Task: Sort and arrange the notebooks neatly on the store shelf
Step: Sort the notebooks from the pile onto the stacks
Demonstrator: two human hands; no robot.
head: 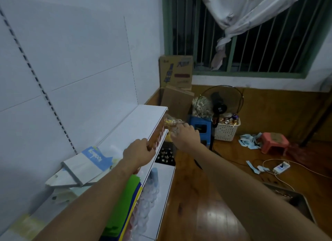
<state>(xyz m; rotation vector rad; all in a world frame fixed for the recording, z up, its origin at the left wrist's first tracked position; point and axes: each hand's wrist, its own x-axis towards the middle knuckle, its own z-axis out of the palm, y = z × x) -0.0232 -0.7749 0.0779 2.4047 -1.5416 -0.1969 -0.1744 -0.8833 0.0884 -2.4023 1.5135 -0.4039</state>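
Landmark: the white top shelf point(125, 131).

Left hand point(139, 153) at its front edge, fingers curled over an orange-brown pack point(155, 139) that hangs along the shelf lip. Right hand point(186, 135) past the far front corner, fingers bent into crinkly clear wrapping point(172, 123); whether truly pinching or only touching, cannot tell through the blur.

Notebooks point(86, 166) back on the shelf near the wall: a stack lying flat, askew, blue-and-white cover uppermost. Just under the front edge, green and blue covers point(125, 203) standing on edge.

Probably light singly, heavy as a stack; floppy, with slick covers prone to sliding apart. Best gripped by the spine side, thumb above and fingers beneath, squaring edges before lifting.
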